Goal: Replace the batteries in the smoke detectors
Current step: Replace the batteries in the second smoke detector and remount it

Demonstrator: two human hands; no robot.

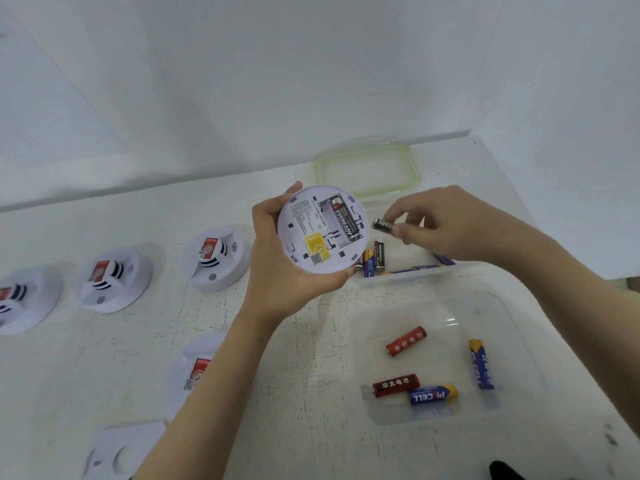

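My left hand (277, 271) holds a round white smoke detector (320, 233) with its back facing me. Its open battery bay holds one black Eveready battery (344, 220), and the slot beside that battery is bare. My right hand (446, 220) pinches a second black battery (382, 224) between thumb and fingers, just right of the detector's rim. Under that hand stands a clear box (408, 275) with several batteries in it.
A nearer clear tub (512, 341) holds several red and blue batteries. A green-rimmed lid (412, 161) lies at the back. Three detectors sit at left (216, 259) (114, 278) (24, 296), another one (197, 368) under my left forearm, a white cover (121, 448) near the front.
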